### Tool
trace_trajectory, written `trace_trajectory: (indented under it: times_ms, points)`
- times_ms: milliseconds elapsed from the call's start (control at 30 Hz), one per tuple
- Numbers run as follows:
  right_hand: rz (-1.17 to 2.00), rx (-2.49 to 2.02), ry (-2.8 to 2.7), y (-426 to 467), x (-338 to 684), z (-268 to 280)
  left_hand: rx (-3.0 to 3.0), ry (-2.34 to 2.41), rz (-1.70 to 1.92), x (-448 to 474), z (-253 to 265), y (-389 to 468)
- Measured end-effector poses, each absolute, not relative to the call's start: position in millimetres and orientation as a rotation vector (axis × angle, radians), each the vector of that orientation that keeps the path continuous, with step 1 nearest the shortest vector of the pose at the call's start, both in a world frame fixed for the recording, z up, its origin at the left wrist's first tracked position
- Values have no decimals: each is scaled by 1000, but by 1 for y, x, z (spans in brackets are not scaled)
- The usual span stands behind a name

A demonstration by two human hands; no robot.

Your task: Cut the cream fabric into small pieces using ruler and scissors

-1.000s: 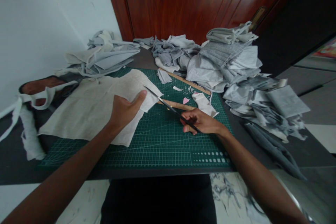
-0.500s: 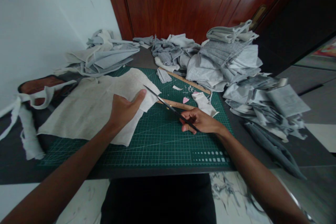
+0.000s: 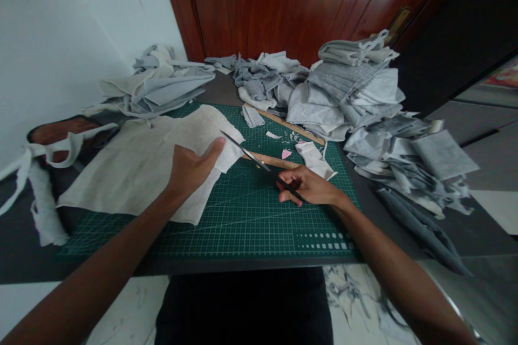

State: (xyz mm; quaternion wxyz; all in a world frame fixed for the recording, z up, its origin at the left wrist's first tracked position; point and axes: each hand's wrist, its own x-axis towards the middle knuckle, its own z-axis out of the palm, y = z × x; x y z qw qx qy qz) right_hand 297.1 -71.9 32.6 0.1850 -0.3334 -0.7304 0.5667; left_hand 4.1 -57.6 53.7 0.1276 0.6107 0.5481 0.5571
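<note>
A cream piece of cloth (image 3: pixel 137 167) lies spread over the left part of the green cutting mat (image 3: pixel 251 226). My left hand (image 3: pixel 192 170) grips it near its right side, thumb on top and the other fingers hidden by the cloth. In my right hand (image 3: pixel 305 186) is a pair of dark-handled scissors (image 3: pixel 259 163), fingers wrapped round the handles. The blades point up and left, reaching the cloth's right end just beyond my left thumb. Whether the blades are apart is hard to make out.
Wooden rulers (image 3: pixel 275 161) and small scraps (image 3: pixel 286 154) lie on the mat, beside a white cloth piece (image 3: pixel 314 160). Grey fabric piles (image 3: pixel 340 91) stand at the back and right, another fabric pile (image 3: pixel 162 86) at the back left. White strips (image 3: pixel 46 215) hang by a brown-lined pouch (image 3: pixel 60 137).
The cloth's right corner at the scissor blades has shifted slightly left. Both hands have stayed almost in place.
</note>
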Motion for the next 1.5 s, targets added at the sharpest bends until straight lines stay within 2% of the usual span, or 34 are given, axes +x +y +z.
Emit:
trace_trajectory:
  times_ms: [733,1033,1500]
  points:
    - [1665,-963,-2020,-71,295,33,1777,1586,1630,5,51,-57]
    - [1743,-956,-2076,-74,300,50,1781,1542,1565,10,56,-63]
    - [1700,-925,-2083,-76,296,47,1912,1436,1409,19,45,-71]
